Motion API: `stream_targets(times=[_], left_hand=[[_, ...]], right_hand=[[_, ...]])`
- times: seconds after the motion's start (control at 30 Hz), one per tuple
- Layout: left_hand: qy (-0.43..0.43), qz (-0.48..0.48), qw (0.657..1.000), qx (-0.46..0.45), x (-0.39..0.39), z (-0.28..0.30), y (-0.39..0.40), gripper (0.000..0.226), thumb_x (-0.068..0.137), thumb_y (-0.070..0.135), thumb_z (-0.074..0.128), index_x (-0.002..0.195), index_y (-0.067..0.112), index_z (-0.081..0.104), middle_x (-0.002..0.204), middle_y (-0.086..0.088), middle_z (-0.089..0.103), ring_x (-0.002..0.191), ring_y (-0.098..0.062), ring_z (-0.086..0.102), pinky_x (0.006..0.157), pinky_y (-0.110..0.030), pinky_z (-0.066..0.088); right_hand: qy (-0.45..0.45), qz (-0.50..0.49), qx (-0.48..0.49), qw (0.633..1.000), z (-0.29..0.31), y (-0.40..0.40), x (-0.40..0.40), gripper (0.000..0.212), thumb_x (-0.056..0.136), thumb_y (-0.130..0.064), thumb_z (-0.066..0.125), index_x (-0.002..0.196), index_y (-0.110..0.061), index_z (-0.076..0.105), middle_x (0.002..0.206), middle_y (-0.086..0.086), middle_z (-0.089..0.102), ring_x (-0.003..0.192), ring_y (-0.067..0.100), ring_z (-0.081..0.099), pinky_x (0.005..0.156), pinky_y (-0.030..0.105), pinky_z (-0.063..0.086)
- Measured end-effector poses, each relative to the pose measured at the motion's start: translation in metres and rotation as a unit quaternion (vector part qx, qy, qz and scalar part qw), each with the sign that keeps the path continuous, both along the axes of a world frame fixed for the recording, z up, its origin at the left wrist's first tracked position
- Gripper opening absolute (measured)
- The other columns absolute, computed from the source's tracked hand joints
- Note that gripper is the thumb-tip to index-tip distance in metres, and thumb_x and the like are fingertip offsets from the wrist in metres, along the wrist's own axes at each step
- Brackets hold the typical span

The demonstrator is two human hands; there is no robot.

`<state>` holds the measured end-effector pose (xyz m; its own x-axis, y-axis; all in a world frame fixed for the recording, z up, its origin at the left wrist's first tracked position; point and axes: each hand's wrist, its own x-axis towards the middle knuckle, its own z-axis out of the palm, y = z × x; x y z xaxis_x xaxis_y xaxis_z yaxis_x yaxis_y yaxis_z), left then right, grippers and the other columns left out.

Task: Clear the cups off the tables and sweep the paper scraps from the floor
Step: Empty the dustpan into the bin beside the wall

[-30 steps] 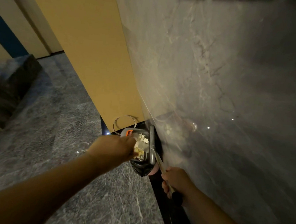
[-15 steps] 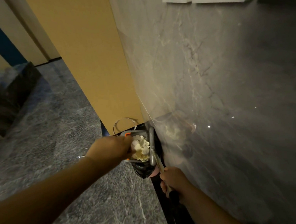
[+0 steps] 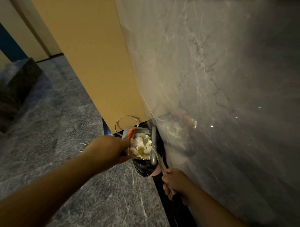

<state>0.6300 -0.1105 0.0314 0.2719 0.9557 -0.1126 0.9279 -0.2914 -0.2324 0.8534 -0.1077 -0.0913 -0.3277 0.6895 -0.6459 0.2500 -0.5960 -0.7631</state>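
A grey dustpan (image 3: 153, 145) with an orange comb edge (image 3: 131, 134) is tipped over a bin lined with a black bag (image 3: 145, 168), close to the wall. Pale paper scraps (image 3: 142, 148) fill the pan. My left hand (image 3: 111, 150) grips the pan's near edge by the comb. My right hand (image 3: 174, 182) is wrapped round the pan's long metal handle (image 3: 159, 161), lower right. No cups are in view.
A glossy grey marble wall (image 3: 218, 82) rises on the right, a yellow panel (image 3: 83, 44) beside it. A loop of white cable (image 3: 126, 119) lies on the grey stone floor (image 3: 48, 133). A dark stone block (image 3: 15, 89) stands far left.
The dustpan has tilted a little more over the bin and the scraps have slid toward its lower edge. Both hands keep their hold.
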Motion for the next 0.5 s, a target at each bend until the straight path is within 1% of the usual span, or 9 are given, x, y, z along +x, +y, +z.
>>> stream_targets(times=[0.07,0.13,0.17,0.23,0.3,0.33,0.4,0.47,0.5], left_hand=[[-0.011,0.008,1.0,0.015,-0.001,-0.003,-0.001,0.028,0.089,0.064,0.044,0.102,0.04,0.05,0.069,0.017,0.047,0.059,0.003,0.045,0.052,-0.016,0.034],[-0.023,0.013,0.999,0.022,-0.002,-0.007,-0.003,0.036,0.087,0.068,0.039,0.11,0.043,0.049,0.074,0.017,0.055,0.062,0.002,0.051,0.052,-0.016,0.037],[-0.03,0.014,0.999,0.018,-0.001,-0.008,-0.004,0.04,0.085,0.07,0.036,0.11,0.043,0.049,0.076,0.018,0.057,0.063,0.003,0.051,0.051,-0.016,0.036],[-0.038,0.016,0.999,0.009,0.0,-0.01,-0.006,0.043,0.082,0.072,0.033,0.108,0.042,0.05,0.072,0.02,0.051,0.058,0.005,0.046,0.049,-0.014,0.028],[-0.032,0.019,0.999,0.006,0.002,-0.012,-0.01,0.039,0.085,0.07,0.036,0.108,0.041,0.051,0.066,0.02,0.041,0.055,0.007,0.039,0.048,-0.014,0.025],[-0.028,0.021,0.999,0.013,0.002,-0.014,-0.01,0.037,0.087,0.068,0.038,0.107,0.04,0.051,0.065,0.02,0.038,0.054,0.006,0.038,0.048,-0.014,0.025],[-0.029,0.033,0.999,0.021,0.0,-0.013,-0.01,0.031,0.091,0.063,0.04,0.106,0.038,0.052,0.065,0.017,0.041,0.054,0.004,0.04,0.047,-0.015,0.028],[-0.034,0.043,0.998,0.029,-0.002,-0.005,-0.009,0.03,0.093,0.059,0.04,0.108,0.037,0.054,0.069,0.015,0.047,0.058,0.0,0.048,0.048,-0.019,0.036],[-0.039,0.04,0.997,0.047,-0.004,-0.001,-0.008,0.032,0.092,0.059,0.039,0.107,0.036,0.055,0.069,0.014,0.049,0.058,-0.005,0.051,0.048,-0.021,0.036]], right_hand=[[0.013,0.0,0.004,1.0,-0.004,-0.002,0.0,0.01,0.096,-0.003,0.043,0.099,-0.002,0.052,0.054,0.012,0.049,0.043,0.019,0.042,0.043,0.025,0.029],[0.024,-0.006,-0.012,1.0,-0.007,-0.004,0.001,0.008,0.096,-0.004,0.042,0.097,-0.007,0.05,0.06,0.01,0.05,0.039,0.014,0.046,0.039,0.022,0.032],[0.029,-0.012,-0.023,0.999,-0.009,-0.004,0.001,0.01,0.097,-0.004,0.042,0.094,-0.011,0.048,0.065,0.011,0.051,0.037,0.012,0.048,0.038,0.021,0.035],[0.029,-0.021,-0.054,0.998,-0.014,-0.004,0.002,0.017,0.098,-0.006,0.043,0.088,-0.021,0.044,0.071,0.015,0.055,0.041,0.013,0.051,0.04,0.022,0.04],[0.028,-0.019,-0.07,0.997,-0.016,-0.005,0.001,0.015,0.099,-0.01,0.043,0.091,-0.022,0.045,0.067,0.015,0.057,0.047,0.017,0.051,0.046,0.027,0.04],[0.023,-0.014,-0.063,0.998,-0.015,-0.007,0.0,0.01,0.098,-0.01,0.043,0.098,-0.02,0.047,0.063,0.014,0.056,0.046,0.017,0.05,0.046,0.027,0.039],[0.002,-0.012,-0.022,1.0,-0.015,-0.009,-0.001,0.019,0.096,-0.01,0.044,0.114,-0.01,0.052,0.057,0.007,0.052,0.037,0.012,0.047,0.04,0.021,0.038],[0.007,-0.014,-0.007,1.0,-0.013,-0.01,-0.003,0.016,0.098,-0.01,0.041,0.11,-0.01,0.05,0.049,0.005,0.051,0.031,0.011,0.045,0.039,0.021,0.039],[0.009,-0.003,-0.008,1.0,-0.012,-0.01,-0.004,0.014,0.099,-0.011,0.038,0.109,-0.01,0.049,0.046,0.005,0.051,0.031,0.012,0.046,0.041,0.022,0.039]])
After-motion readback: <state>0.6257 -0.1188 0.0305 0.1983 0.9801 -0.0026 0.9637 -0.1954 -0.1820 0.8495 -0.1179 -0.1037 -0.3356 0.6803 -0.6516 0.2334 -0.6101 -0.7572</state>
